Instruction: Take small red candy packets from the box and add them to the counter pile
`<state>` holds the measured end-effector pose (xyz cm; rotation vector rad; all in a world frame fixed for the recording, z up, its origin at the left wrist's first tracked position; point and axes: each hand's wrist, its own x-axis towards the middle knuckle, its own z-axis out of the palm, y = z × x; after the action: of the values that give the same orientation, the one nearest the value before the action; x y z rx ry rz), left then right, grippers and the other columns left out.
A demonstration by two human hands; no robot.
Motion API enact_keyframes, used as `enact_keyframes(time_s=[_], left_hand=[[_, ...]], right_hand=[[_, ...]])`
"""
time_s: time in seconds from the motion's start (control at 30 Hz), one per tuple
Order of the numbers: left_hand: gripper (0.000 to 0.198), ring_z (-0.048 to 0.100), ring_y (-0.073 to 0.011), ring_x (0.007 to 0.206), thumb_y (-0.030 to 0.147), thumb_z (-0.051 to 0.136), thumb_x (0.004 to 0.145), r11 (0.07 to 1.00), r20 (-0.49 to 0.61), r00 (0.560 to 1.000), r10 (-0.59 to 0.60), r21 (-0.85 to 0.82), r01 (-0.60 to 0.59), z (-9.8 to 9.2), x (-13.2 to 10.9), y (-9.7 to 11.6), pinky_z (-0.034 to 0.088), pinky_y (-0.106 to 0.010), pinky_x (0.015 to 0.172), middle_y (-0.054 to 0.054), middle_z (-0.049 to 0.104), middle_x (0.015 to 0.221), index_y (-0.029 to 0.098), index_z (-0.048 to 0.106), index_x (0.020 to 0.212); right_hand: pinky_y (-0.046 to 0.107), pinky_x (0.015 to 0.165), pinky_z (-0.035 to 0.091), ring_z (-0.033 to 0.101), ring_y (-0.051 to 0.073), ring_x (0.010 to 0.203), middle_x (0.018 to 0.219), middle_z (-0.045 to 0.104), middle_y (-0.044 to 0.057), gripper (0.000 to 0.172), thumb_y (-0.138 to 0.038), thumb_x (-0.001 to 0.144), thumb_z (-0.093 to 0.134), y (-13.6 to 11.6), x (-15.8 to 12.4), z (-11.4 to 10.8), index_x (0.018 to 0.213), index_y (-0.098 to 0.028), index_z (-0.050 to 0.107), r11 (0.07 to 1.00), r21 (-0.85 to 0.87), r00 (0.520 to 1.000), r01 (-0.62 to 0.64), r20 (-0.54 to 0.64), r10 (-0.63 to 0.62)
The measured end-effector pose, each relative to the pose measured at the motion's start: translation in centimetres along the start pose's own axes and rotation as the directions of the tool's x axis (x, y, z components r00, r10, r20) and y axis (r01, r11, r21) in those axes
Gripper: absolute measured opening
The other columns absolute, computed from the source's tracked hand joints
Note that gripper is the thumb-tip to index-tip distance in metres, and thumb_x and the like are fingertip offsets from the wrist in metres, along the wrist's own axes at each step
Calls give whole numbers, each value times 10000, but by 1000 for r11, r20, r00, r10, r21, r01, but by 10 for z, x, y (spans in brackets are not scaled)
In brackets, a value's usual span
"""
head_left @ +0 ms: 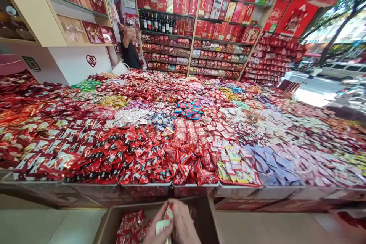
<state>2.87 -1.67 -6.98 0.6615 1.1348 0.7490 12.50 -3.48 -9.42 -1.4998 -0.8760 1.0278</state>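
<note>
My left hand [154, 228] and my right hand [184, 223] are close together at the bottom of the view, above an open cardboard box [213, 221]. The fingers of both are closed around small white-and-red wrapped packets [162, 225]. A white one shows at the left fingers and a red one between the hands; most of what the right hand grips is hidden. Inside the box, to the left of my hands, lie red printed candy packets [130, 225]. Just beyond the box are red wrapped candies [183, 160] heaped in trays.
A wide display of candy trays spans the view, with lilac packets [271, 164] and yellow-and-white packets [237, 167] at its front edge. Behind stand shelves of bottles and red boxes [178, 2]. A person in black [130, 55] stands at the back left. The street lies right.
</note>
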Motion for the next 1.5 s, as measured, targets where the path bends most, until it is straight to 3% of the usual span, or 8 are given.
enact_keyframes(time_s=[0.2, 0.53, 0.67, 0.77, 0.87, 1.0, 1.1, 1.5], left_hand=[[492, 604, -124, 539, 270, 655, 604, 995, 48, 999, -22, -92, 26, 26, -16, 26, 490, -252, 497, -20, 678, 805, 247, 489, 1067], [418, 638, -143, 635, 215, 633, 631, 996, -55, 998, -5, -94, 0, 35, -23, 43, 507, -269, 553, -23, 643, 867, 266, 483, 1018], [386, 615, -96, 603, 305, 631, 634, 988, 50, 998, -31, -149, 39, 38, -28, 49, 473, -214, 574, 6, 668, 796, 259, 507, 996], [409, 601, -97, 610, 215, 656, 610, 985, 95, 994, 53, -169, -36, 42, -26, 53, 452, -207, 605, 9, 688, 722, 220, 498, 988], [465, 603, -112, 648, 161, 694, 549, 990, 66, 992, 112, -98, -105, 46, -22, 53, 448, -212, 634, -13, 709, 762, 194, 499, 970], [472, 605, -118, 672, 158, 714, 513, 990, 62, 988, 140, -44, -137, 53, -18, 52, 460, -205, 637, -6, 716, 772, 179, 520, 943], [484, 609, -122, 611, 160, 718, 507, 994, 46, 995, 85, -74, -81, 56, -17, 50, 471, -209, 580, 6, 718, 703, 176, 504, 941], [508, 609, -134, 525, 312, 745, 446, 998, -107, 992, 59, -15, -61, 58, 13, 30, 451, -192, 421, 32, 674, 549, 186, 508, 878]], right_hand=[[303, 720, 449, 560, 171, 847, 967, 595, 64, 484, -533, 778, 319, -35, 0, -26, 1098, -213, 492, 901, 377, 975, -215, 139, 175], [249, 605, 428, 517, 116, 632, 692, 569, 5, 98, -260, 728, 557, -47, 3, -51, 712, -169, 591, 974, 166, 987, 156, -55, -149], [310, 736, 430, 510, 166, 852, 902, 569, 48, 280, -107, 732, 512, -52, -7, -60, 939, -264, 617, 769, -194, 793, 608, 101, -601], [337, 765, 423, 486, 180, 903, 972, 558, 55, 411, -44, 712, 467, -53, -15, -65, 1021, -293, 572, 636, -242, 681, 733, 276, -679], [348, 799, 412, 471, 195, 962, 1025, 525, 62, 336, -92, 720, 484, -55, -16, -70, 996, -268, 561, 765, -226, 795, 603, 95, -599], [276, 603, 447, 542, 163, 745, 895, 573, 65, 344, -270, 695, 590, -57, -3, -72, 1017, -197, 494, 986, 113, 992, 122, 7, -123], [209, 441, 372, 457, 80, 475, 631, 556, -7, 243, -327, 661, 625, -50, 3, -69, 801, -153, 528, 940, 327, 992, -101, 104, 70], [239, 480, 447, 531, 117, 578, 753, 604, 30, 317, -332, 614, 662, -49, 26, -83, 854, -164, 542, 854, 500, 990, -141, 81, 116]])
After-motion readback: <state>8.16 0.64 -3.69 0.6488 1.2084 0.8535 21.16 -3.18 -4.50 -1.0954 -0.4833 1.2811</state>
